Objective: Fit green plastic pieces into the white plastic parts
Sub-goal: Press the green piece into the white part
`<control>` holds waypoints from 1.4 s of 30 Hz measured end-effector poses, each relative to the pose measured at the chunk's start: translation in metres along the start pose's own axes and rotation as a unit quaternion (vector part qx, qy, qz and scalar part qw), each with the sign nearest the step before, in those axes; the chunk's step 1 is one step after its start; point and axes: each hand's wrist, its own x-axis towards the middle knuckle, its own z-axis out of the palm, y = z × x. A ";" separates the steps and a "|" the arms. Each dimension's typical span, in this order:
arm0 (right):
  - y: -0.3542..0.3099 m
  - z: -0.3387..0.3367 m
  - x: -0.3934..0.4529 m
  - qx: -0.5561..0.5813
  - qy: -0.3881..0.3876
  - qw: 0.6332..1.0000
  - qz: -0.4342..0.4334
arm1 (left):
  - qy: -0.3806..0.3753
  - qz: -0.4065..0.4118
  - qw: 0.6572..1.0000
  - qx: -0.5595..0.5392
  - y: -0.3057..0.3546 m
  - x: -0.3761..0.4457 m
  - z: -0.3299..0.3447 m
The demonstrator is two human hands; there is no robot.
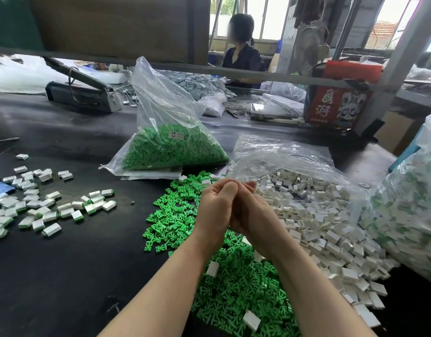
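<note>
Dark worktable (63, 276), bright windows (270, 15) beyond.

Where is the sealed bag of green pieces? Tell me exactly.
In the head view the bag of green pieces lies on the black table at centre, beyond the loose green pile, left of the open bag of white parts.
</note>
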 end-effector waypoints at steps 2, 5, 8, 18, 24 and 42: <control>0.000 0.001 -0.001 -0.002 -0.004 1.000 -0.006 | 0.006 0.000 1.000 0.002 0.000 -0.001 0.002; -0.001 0.005 -0.003 -0.007 0.005 1.000 -0.012 | 0.015 0.005 1.000 0.006 0.000 -0.003 0.003; 0.001 0.010 -0.003 0.011 0.020 1.000 -0.016 | 0.023 0.011 1.000 0.007 0.001 -0.004 0.003; 0.005 0.015 -0.002 0.027 0.071 0.997 -0.033 | 0.031 0.023 0.999 0.000 0.002 -0.005 0.004; 0.004 0.017 -0.004 0.032 0.066 0.997 -0.033 | 0.016 0.022 1.000 -0.003 0.001 -0.004 0.003; 0.004 0.015 -0.004 0.007 0.066 0.997 -0.026 | 0.005 0.014 1.000 0.005 -0.003 -0.003 -0.001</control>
